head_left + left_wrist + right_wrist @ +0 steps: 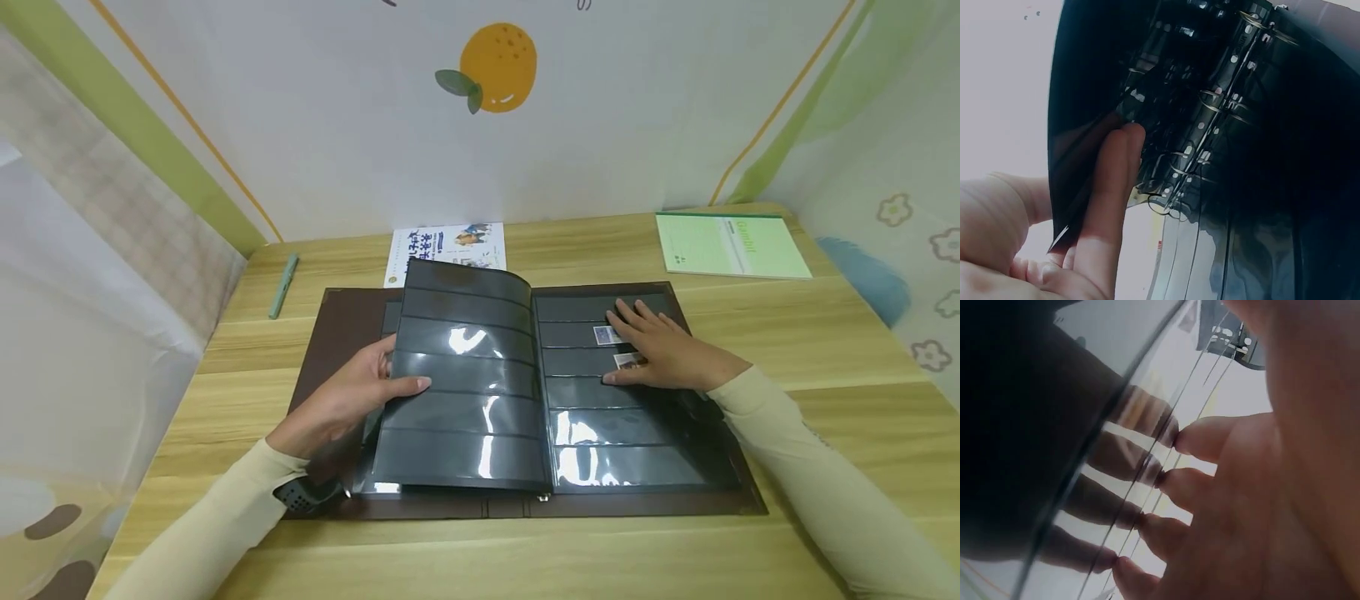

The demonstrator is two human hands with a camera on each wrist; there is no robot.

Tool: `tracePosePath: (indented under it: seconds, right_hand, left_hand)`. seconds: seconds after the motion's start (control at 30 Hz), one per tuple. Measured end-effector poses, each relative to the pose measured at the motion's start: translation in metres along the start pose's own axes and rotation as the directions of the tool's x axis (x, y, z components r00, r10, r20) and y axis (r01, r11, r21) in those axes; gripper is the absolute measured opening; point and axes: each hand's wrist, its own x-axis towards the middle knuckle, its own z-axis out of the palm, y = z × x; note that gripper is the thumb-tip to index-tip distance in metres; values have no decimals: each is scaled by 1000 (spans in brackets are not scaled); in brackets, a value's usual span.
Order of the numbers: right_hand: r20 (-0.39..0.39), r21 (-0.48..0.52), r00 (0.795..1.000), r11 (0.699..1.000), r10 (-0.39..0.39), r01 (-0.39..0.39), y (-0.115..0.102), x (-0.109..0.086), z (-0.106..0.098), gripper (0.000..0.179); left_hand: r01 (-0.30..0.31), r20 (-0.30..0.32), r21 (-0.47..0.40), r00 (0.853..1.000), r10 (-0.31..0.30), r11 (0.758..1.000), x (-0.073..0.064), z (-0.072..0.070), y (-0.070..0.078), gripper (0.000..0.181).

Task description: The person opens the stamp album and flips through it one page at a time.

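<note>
A stamp album (318, 333) with a dark brown cover lies open on the table. My left hand (356, 396) pinches the outer edge of a raised black page (465, 333), thumb on its front and fingers behind. The left wrist view shows the metal binder rings (1213, 97) beyond those fingers. On the right-hand page (592, 392) my right hand (671, 354) rests with spread fingers. Two small stamps, an upper one (604, 335) and a lower one (626, 361), sit in its strips, partly covered by that hand. Fingertips touch the glossy page in the right wrist view.
A green pen (283, 286) lies at the far left of the table. Behind the album is a white printed sheet (450, 246), partly covered by the raised page. A light green notebook (731, 244) lies at the back right. Patterned cloth (360, 150) hangs behind the table.
</note>
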Motion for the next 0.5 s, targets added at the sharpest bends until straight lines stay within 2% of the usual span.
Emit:
tracePosePath:
  seconds: [0.27, 0.5]
  right_hand:
    - [22, 43, 998, 997, 56, -57, 3, -3, 3, 111]
    - [22, 64, 998, 997, 52, -53, 2, -1, 3, 112]
  left_hand:
    - [-13, -7, 6, 1000, 13, 1000, -1, -2, 2, 105]
    - [9, -27, 28, 1000, -8, 1000, -6, -8, 1, 102]
